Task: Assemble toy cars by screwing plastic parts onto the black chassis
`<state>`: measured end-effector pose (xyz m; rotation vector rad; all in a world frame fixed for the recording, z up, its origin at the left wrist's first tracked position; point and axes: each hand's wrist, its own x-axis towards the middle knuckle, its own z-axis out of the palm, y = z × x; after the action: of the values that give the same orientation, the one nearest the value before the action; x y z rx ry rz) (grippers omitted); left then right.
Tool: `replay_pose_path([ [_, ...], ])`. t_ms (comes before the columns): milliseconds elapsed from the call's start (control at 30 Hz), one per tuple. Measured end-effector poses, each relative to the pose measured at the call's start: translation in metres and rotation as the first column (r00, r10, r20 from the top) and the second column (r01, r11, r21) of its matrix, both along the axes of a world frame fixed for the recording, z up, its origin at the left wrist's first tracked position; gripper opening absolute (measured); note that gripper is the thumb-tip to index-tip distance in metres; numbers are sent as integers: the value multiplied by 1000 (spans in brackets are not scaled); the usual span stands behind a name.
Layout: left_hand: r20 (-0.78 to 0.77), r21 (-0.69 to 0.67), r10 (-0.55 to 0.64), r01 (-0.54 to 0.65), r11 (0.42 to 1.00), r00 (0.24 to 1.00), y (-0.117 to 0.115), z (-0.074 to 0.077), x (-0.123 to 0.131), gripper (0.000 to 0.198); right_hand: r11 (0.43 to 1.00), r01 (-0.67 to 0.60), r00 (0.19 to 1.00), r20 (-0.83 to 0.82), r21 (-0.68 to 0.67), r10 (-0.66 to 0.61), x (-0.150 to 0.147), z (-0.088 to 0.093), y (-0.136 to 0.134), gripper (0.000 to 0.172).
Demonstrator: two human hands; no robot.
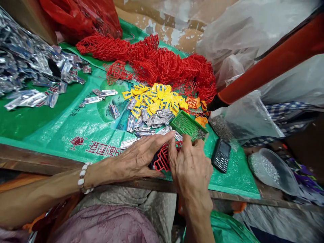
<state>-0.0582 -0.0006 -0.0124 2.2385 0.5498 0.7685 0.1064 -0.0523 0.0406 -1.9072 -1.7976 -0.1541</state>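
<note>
One red lattice frame of thin moulded plastic lies at the near edge of the wooden table, on a green woven sheet. The left hand clamps it between outstretched fingers and thumb. The right hand bends its fingers onto the frame's right side; its thumb is hidden, so its hold cannot be told. Open sheet lies to the left. Just beyond are one green perforated tray, one black phone, and heaps of silver foil packets, too many to count.
</note>
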Motion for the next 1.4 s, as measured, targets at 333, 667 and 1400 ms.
replay_pose_path([
  [333,-6,-61,-3,2,998,1000,3,14,-1,104,867,-443,895,-50,-227,444,60,11,-20,36],
  [667,-34,-131,54,-58,990,998,4,6,-6,108,749,-595,804,-240,-293,544,71,10,-19,62],
  [1400,63,-171,124,-112,979,990,2,2,-6,120,828,-542,839,-26,-146,544,75,2,-4,41],
])
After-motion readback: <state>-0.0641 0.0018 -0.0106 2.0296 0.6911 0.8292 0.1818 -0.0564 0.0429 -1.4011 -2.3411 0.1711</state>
